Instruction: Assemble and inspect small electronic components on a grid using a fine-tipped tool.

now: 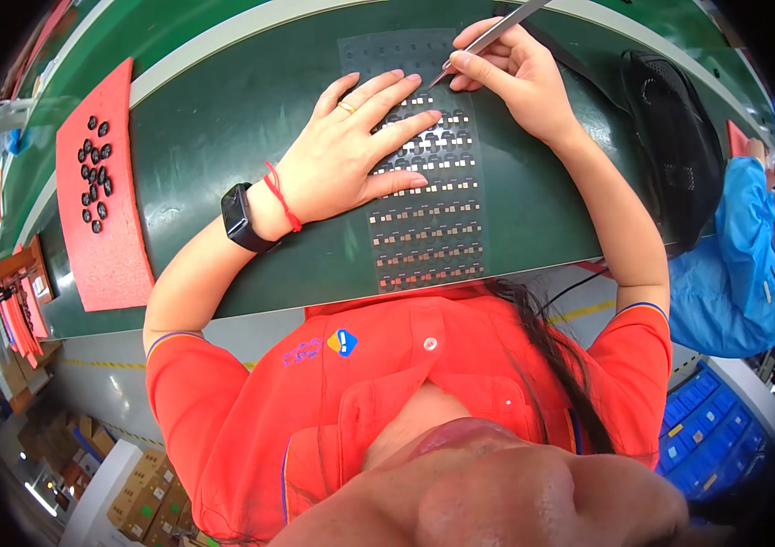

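A clear sheet (424, 219) with rows of small dark and pale pieces lies on the green table. My left hand (365, 137) rests flat across the sheet's left side, fingers spread, holding nothing. Between the thumb and fingers of my right hand (520, 82) is a pair of slim metal tweezers (494, 33). Their tip points down at the sheet near its upper rows, close to my left fingertips. Whether the tip grips a piece is too small to tell.
To the left, a pink foam mat (100, 219) bears several small black round parts (96, 173). A black bag (666, 137) sits on the right of the green table (214, 137). Beyond it is a person's blue sleeve (743, 246). Blue bins (711, 428) stand below at the right.
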